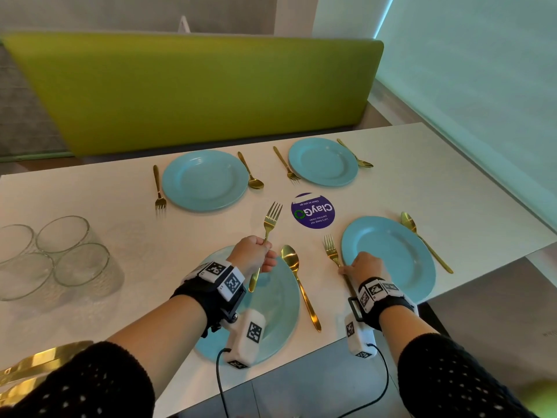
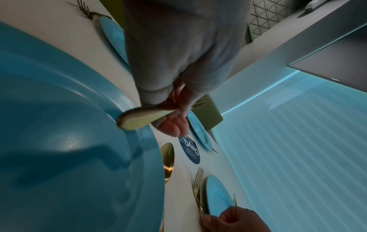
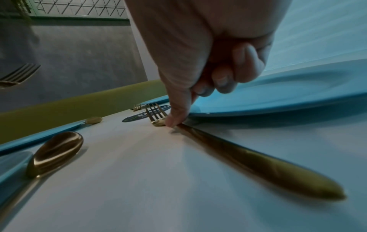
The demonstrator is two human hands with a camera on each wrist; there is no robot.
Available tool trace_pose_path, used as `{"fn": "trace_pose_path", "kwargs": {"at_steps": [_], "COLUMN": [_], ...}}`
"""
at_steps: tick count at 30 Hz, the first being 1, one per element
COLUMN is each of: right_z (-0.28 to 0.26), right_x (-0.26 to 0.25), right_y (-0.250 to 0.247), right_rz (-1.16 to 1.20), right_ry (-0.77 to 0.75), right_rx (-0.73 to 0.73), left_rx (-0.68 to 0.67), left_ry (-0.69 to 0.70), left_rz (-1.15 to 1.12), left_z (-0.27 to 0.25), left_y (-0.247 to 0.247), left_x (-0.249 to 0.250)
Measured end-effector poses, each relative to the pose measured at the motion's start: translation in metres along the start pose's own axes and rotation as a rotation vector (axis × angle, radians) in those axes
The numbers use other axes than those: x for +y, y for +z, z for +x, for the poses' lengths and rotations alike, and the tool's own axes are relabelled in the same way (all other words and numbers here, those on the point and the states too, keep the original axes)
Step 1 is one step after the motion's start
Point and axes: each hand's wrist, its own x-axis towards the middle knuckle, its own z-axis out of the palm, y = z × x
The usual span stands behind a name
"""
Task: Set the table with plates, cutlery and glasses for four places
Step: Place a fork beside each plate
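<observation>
While leaning over the white worktop [image 1: 120, 224], grips a raised fork [image 1: 272, 215] mid-handle in the left hand [image 1: 251, 253], fingers [image 2: 174, 125] curled round the gold stem. Holds it clear of the surface, tines up and pointing away, handle end hanging above the near-left plate [image 1: 280, 312].

Presses the right hand [image 1: 366, 265] down onto a flat fork [image 1: 331, 251] lying just left of the near-right plate [image 1: 391, 251], one fingertip at the neck behind the tines, the other fingers clenched into the palm. Probably pinches that neck between thumb and forefinger, though hard to confirm from the wrist view.

Elsewhere on the worktop:
- just right of the near-left plate, a near spoon [image 1: 298, 279], bowl away from the body
- right of the near-right plate, a second spoon [image 1: 422, 236]
- across the worktop, a far-left plate [image 1: 205, 181] and a far-right plate [image 1: 322, 162], each flanked by a gold fork and spoon
- between the four plates, a round purple sticker [image 1: 313, 211]
- well off to the left, four clear glasses [image 1: 57, 254] clustered together, upright, beside no plate

Beyond the far edge, a green bench back [image 1: 196, 92]
</observation>
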Motion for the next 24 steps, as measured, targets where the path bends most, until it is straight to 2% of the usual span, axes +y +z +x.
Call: {"fn": "trace_pose_path", "kwargs": {"at_steps": [11,15,20,24], "right_z": [-0.009,-0.028,-0.078,-0.125], "right_x": [-0.002,-0.024,-0.074,-0.106], "right_y": [-0.006,-0.017,-0.013,0.008], "right_rz": [0.036,0.158,0.285,0.409], "right_ry": [-0.013,-0.155,-0.412,-0.449], "right_rx": [0.025,-0.053,-0.175,-0.311], "left_rx": [0.007,-0.030,-0.077,-0.109], "left_ry": [-0.004,-0.039,-0.031,0.036], "left_rz": [0.006,-0.002,0.053,0.053], "left_z": [-0.004,-0.011,-0.024,-0.039], "left_y": [-0.002,-0.007,-0.016,-0.035], "left_x": [-0.002,-0.009,-0.019,-0.032]}}
